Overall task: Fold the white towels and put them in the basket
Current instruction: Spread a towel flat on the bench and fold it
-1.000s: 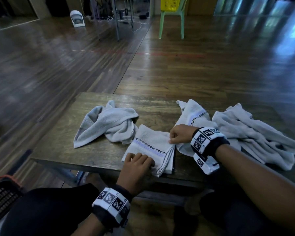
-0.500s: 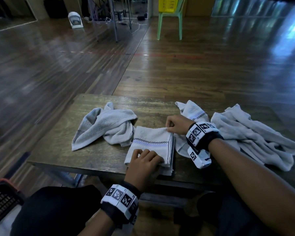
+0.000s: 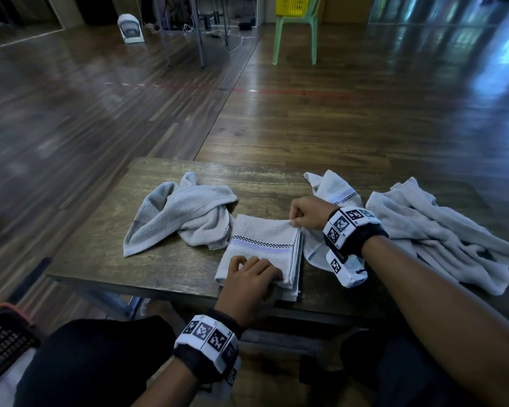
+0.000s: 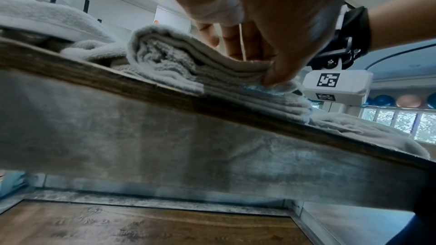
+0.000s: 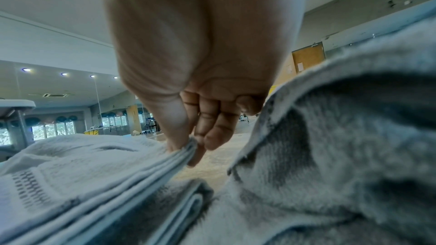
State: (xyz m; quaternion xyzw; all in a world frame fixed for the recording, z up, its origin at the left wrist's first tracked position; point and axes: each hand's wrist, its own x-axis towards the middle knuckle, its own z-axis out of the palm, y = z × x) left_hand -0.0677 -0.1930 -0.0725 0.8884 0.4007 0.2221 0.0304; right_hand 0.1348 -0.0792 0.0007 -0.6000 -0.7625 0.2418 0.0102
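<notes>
A folded white towel [image 3: 265, 245] with a checked band lies near the front edge of the wooden table [image 3: 124, 268]. My left hand [image 3: 256, 270] rests on its near edge; in the left wrist view the thumb and fingers pinch the stacked layers [image 4: 212, 66] there. My right hand [image 3: 296, 222] pinches the far right corner, thumb against fingers on the towel's edge [image 5: 181, 153]. A crumpled towel [image 3: 182, 212] lies to the left, another towel [image 3: 332, 188] under my right wrist, and a loose pile [image 3: 441, 233] at the right. A dark basket [image 3: 3, 336] with an orange rim stands on the floor at lower left.
Beyond the table, across the wooden floor, a green chair [image 3: 296, 27] carries a yellow basket [image 3: 294, 4]. A small white fan [image 3: 130, 28] and metal legs with cables [image 3: 200, 30] are at the back. My knees sit under the table's front edge.
The folded towel has turned square to the table edge. My right hand moved away from me to its far right corner, and my left hand slid right along the near edge.
</notes>
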